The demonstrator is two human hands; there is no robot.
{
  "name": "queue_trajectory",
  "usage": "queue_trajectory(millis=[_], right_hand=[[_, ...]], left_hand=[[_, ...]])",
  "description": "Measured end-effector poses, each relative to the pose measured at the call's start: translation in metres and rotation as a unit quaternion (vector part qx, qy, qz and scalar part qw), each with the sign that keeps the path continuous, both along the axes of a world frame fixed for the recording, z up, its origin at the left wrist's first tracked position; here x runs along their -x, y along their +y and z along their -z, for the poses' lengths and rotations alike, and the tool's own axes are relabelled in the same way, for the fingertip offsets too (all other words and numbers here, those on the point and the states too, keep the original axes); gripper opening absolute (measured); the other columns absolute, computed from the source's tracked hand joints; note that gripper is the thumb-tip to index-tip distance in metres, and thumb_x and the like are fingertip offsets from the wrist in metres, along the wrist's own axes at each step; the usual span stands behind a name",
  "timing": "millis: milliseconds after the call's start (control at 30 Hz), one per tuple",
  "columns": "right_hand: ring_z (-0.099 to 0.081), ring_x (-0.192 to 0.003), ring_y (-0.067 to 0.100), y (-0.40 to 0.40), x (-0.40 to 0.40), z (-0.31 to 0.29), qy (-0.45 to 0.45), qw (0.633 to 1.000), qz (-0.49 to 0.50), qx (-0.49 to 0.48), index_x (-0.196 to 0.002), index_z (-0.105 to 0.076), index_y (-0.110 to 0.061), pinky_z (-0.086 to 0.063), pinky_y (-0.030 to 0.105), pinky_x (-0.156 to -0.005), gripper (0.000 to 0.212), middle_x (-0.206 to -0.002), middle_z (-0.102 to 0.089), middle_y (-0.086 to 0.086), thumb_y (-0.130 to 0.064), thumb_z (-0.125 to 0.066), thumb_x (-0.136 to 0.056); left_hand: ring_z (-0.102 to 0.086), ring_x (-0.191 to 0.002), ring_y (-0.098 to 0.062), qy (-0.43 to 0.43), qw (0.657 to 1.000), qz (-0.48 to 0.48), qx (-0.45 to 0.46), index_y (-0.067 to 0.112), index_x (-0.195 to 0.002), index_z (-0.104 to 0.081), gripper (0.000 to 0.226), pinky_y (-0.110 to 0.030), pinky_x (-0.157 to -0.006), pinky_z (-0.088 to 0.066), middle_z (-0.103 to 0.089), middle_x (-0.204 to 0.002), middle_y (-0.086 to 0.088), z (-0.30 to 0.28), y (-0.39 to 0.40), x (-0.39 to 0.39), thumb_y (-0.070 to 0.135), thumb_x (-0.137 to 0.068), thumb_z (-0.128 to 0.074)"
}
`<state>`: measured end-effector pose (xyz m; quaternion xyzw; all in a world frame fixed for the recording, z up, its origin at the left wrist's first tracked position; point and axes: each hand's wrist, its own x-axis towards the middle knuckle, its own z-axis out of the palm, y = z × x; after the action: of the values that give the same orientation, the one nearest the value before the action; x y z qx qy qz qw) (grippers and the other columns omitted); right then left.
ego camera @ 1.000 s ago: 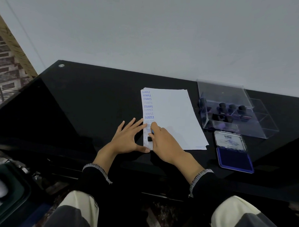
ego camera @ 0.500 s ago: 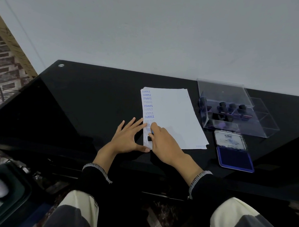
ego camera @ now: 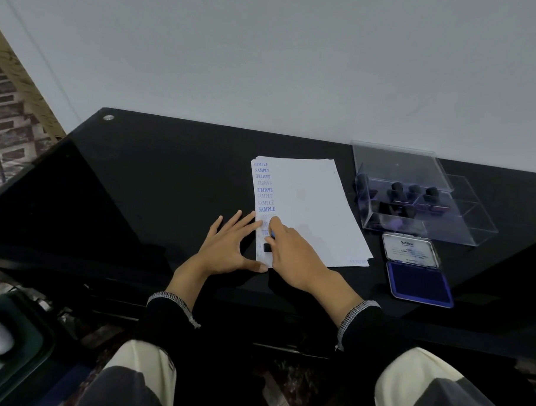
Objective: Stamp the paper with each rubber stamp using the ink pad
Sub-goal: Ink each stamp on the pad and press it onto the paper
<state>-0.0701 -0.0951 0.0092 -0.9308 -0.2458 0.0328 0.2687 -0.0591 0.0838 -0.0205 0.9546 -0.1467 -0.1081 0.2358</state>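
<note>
I see the black glass desk (ego camera: 169,183) filling mid-frame, the paper (ego camera: 306,210) at centre with blue "SAMPLE" prints down its left edge. Right: an open "Artline" ink pad (ego camera: 418,281). My left hand (ego camera: 228,247) lies flat, fingers spread; my right hand (ego camera: 292,253) presses a black rubber stamp (ego camera: 266,247) onto the paper's lower left.

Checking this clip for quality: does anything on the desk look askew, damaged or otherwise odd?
Mostly the paper: its SAMPLE imprints run down the left edge unevenly. Some are bold, some faint, and a few appear upside down. The ink pad and clear stamp box both lie open, with nothing visibly spilled or damaged.
</note>
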Motion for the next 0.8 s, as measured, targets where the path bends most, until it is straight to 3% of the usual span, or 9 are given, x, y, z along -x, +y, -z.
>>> queue_trajectory(millis=[133, 400, 567, 667, 800], right_hand=[[-0.037, -0.059, 0.014, -0.001, -0.006, -0.004, 0.028, 0.999, -0.009, -0.012, -0.09, -0.029, -0.018, -0.035, 0.031, -0.054, 0.015, -0.077, -0.046, 0.002, -0.013, -0.04, -0.099], [-0.041, -0.075, 0.016, 0.0, 0.006, 0.006, -0.032, 0.999, 0.017, 0.012, -0.101, -0.034, -0.019, -0.035, 0.027, -0.059, 0.003, -0.089, -0.045, -0.004, -0.022, -0.035, -0.102], [-0.048, -0.065, 0.021, 0.0, -0.006, -0.001, 0.013, 1.0, 0.01, -0.002, -0.097, -0.035, -0.016, -0.046, 0.04, -0.059, 0.006, -0.087, -0.056, 0.007, -0.015, -0.04, -0.099], [-0.043, -0.07, 0.017, 0.0, 0.001, 0.002, -0.008, 1.0, 0.013, -0.003, -0.096, -0.032, -0.02, -0.039, 0.033, -0.057, 0.008, -0.087, -0.051, -0.001, -0.019, -0.037, -0.101], [-0.042, -0.08, 0.017, 0.001, 0.011, 0.005, -0.053, 0.998, 0.022, 0.011, -0.109, -0.039, -0.014, -0.034, 0.026, -0.062, 0.011, -0.095, -0.048, -0.001, -0.023, -0.035, -0.102]], left_hand=[[0.012, -0.146, -0.004, -0.001, 1.0, 0.001, -0.001, 0.035, -0.153, -0.014, 0.121, -0.038, -0.116, 0.015, 0.001, -0.16, 0.017, 0.0, 0.001, -0.001, 0.089, -0.049, -0.041], [0.012, -0.146, -0.004, 0.004, 1.0, -0.001, 0.005, 0.035, -0.153, -0.015, 0.12, -0.038, -0.116, 0.016, 0.0, -0.16, 0.018, -0.001, 0.001, 0.0, 0.088, -0.049, -0.043], [0.012, -0.146, -0.003, 0.003, 1.0, -0.001, 0.001, 0.036, -0.153, -0.014, 0.12, -0.037, -0.116, 0.016, 0.001, -0.16, 0.019, 0.0, 0.001, -0.001, 0.088, -0.049, -0.043], [0.012, -0.146, -0.003, 0.003, 1.0, -0.002, 0.009, 0.036, -0.153, -0.015, 0.119, -0.037, -0.116, 0.016, 0.0, -0.16, 0.019, -0.001, 0.0, 0.001, 0.088, -0.049, -0.044], [0.012, -0.146, -0.003, 0.002, 1.0, -0.003, 0.011, 0.036, -0.152, -0.015, 0.118, -0.037, -0.116, 0.016, 0.0, -0.16, 0.019, -0.001, 0.001, 0.001, 0.086, -0.05, -0.045]])
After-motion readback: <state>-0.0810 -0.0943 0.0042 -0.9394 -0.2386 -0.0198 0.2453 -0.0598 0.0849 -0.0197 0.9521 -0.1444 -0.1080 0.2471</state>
